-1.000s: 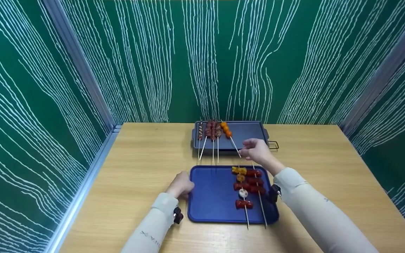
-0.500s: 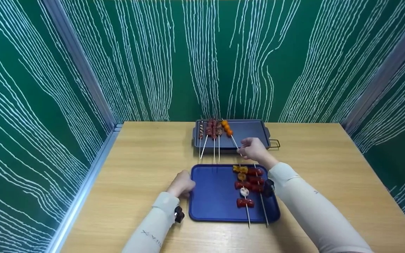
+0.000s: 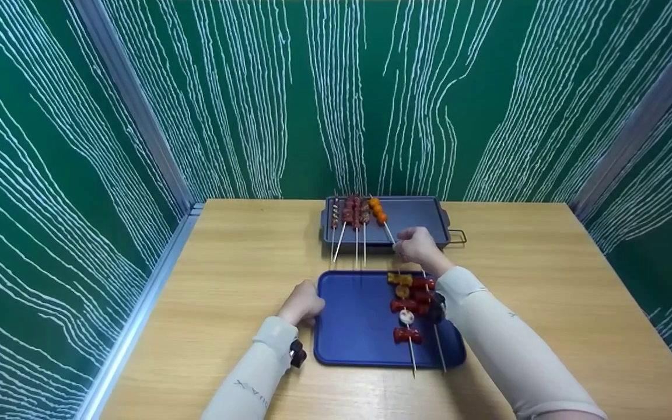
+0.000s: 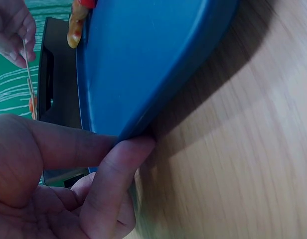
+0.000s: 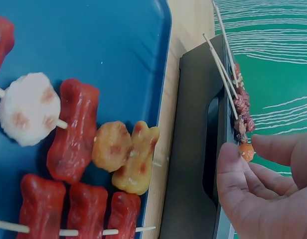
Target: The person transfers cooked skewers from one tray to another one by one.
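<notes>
My left hand (image 3: 302,303) pinches the left rim of a blue tray (image 3: 353,326); in the left wrist view, thumb and finger (image 4: 126,154) meet over its edge. My right hand (image 3: 419,248) pinches the bare stick end of a skewer of orange balls (image 3: 377,210). That skewer's balls lie on a dark grill pan (image 3: 417,216) behind the tray. In the right wrist view the right hand (image 5: 268,184) is beside the pan's front wall, and most of the stick is hidden.
Several meat skewers (image 3: 355,213) lie on the pan's left part, sticks jutting over the front. On the tray's right side are a mixed skewer (image 3: 406,318) and a red sausage skewer (image 3: 423,284). A wire handle (image 3: 457,237) sticks out right. Green walls enclose the wooden table (image 3: 242,245).
My right hand has shifted slightly left and away from me, keeping the orange-ball skewer's stick in its fingers. My left hand stays on the tray rim.
</notes>
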The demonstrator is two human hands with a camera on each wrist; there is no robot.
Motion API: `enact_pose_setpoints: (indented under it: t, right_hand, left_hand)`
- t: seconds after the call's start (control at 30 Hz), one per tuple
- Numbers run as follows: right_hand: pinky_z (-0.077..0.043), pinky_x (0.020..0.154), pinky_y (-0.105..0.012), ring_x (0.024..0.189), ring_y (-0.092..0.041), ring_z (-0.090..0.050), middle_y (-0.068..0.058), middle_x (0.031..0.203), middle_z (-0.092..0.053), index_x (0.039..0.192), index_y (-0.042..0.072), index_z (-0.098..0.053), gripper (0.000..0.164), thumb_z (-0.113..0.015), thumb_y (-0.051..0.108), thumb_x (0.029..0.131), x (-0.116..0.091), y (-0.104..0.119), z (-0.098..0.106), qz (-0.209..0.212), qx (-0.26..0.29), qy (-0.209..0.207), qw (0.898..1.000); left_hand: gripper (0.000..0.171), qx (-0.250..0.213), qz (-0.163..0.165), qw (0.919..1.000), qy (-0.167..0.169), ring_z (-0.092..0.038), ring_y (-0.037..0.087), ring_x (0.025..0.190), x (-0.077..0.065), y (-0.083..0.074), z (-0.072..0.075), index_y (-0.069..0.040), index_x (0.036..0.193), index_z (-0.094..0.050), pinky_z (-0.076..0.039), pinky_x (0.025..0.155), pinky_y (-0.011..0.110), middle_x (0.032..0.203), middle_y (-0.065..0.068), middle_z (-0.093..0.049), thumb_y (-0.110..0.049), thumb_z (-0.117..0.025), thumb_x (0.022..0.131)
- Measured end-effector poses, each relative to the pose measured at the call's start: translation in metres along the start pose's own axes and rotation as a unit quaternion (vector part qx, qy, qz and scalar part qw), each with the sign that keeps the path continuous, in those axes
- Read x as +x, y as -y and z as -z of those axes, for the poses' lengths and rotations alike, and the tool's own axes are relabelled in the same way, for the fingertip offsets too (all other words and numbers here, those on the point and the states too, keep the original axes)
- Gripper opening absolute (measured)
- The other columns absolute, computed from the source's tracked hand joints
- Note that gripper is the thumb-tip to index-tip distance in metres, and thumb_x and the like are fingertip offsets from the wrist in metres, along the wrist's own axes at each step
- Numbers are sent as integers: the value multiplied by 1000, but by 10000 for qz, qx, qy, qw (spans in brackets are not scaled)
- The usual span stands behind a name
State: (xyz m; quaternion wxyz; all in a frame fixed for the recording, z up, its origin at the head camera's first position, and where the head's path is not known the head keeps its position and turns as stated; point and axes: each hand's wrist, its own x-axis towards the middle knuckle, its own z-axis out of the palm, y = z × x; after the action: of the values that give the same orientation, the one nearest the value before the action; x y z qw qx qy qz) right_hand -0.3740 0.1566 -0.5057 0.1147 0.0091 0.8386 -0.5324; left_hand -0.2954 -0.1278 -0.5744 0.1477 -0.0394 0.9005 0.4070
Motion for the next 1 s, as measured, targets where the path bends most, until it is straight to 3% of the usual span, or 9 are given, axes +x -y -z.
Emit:
enact_pose_setpoints:
  t: [0.3, 0.43, 0.57, 0.63, 0.73, 0.8, 0.87, 1.0]
  right_hand:
    - [-56, 56, -20, 71, -13, -63, -10, 88, -67, 138, -17, -60, 44, -57, -10, 94, 10, 2, 0, -192, 430, -137, 9988]
    - [-58, 59, -21, 71, -13, -61, -14, 97, -64, 141, -17, -57, 45, -54, -12, 96, 10, 4, 0, -339, 388, 131, 9986]
    - [-57, 60, -23, 67, -12, -57, -17, 103, -58, 139, -17, -54, 41, -50, -11, 99, 9, 6, 1, -545, 382, 508, 9965]
    - [-54, 58, -24, 65, -13, -55, -15, 97, -57, 129, -15, -57, 32, -49, -11, 99, 8, 7, 1, -607, 365, 643, 9954]
    - [-53, 56, -26, 62, -14, -54, -10, 82, -56, 107, -8, -58, 15, -48, -10, 97, 7, 8, 1, -674, 294, 753, 9944]
    - [-52, 55, -26, 60, -15, -52, -7, 77, -53, 98, -2, -54, 11, -47, -10, 95, 6, 9, 1, -766, 329, 809, 9932]
    - [-52, 55, -26, 59, -15, -52, -6, 77, -53, 99, -1, -53, 12, -46, -10, 95, 5, 11, 0, -899, 355, 908, 9912]
    - [-56, 59, -27, 61, -14, -56, -9, 87, -55, 115, -5, -57, 21, -48, -9, 95, 2, 11, 0, -1119, 336, 1230, 9855]
  left_hand:
    - [20, -41, 62, 9998, 194, -68, 24, 47, 44, 36, -16, 4, 101, -62, -60, 40, 37, 88, 23, -69, 6, -50, 85]
    - [20, -14, 40, 9998, 172, -68, 23, 46, 47, 39, -17, 2, 101, -62, -60, 40, 36, 85, 20, -69, 5, -49, 86]
    - [19, -109, -11, 9999, 133, -65, 23, 44, 30, 25, -10, 5, 100, -61, -58, 38, 36, 84, 23, -67, 8, -49, 85]
    - [20, -123, 9, 9998, 122, -65, 24, 45, 20, 16, -5, 6, 100, -61, -59, 39, 36, 86, 25, -67, 9, -48, 86]
    - [20, -75, 30, 9999, 146, -67, 26, 46, 17, 13, -4, 7, 98, -62, -61, 41, 37, 87, 27, -69, 9, -47, 85]
    - [17, -2, 0, 9999, 140, -68, 26, 45, 22, 19, -6, 5, 94, -62, -61, 41, 38, 84, 25, -69, 7, -48, 85]
    - [15, 89, -94, 9998, 140, -68, 24, 44, 37, 34, -13, 1, 90, -62, -61, 41, 38, 79, 23, -69, 4, -48, 85]
    - [12, 147, -126, 9997, 138, -68, 20, 42, 52, 48, -20, -4, 88, -61, -62, 41, 37, 76, 15, -67, 1, -50, 86]
